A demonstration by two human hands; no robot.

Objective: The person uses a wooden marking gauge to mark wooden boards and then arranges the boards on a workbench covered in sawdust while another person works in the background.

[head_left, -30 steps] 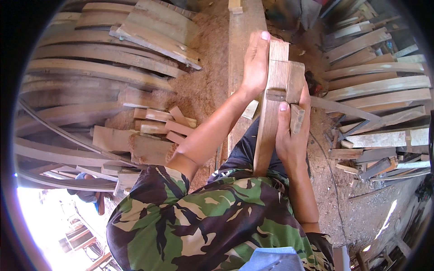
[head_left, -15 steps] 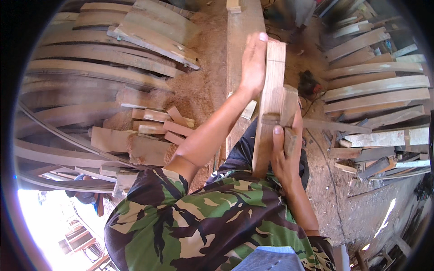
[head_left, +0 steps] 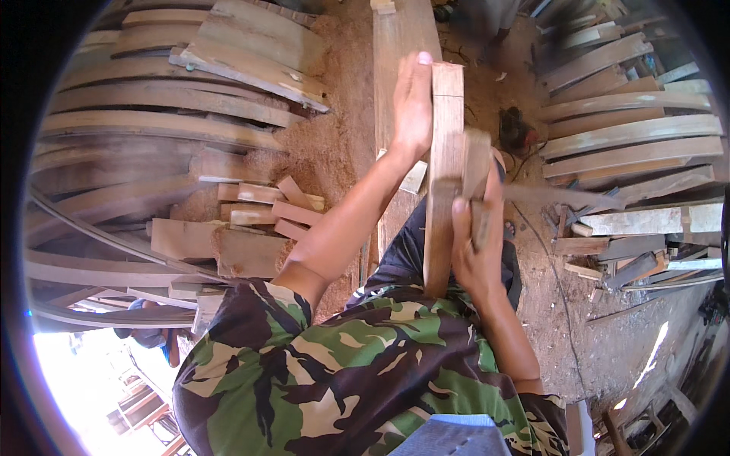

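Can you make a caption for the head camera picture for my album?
Left hand against a wooden bar, right hand holding a wooden tool to its side, in a wood-filled workshop.

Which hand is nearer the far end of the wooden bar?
Left. The left hand is at the far end of the bar, along its left side; the right hand is lower down, at the bar's right side.

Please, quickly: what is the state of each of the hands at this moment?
Left hand: holding the wooden bar near its far end; fingers mostly hidden.
Right hand: closed on a blurred wooden tool, beside the bar.
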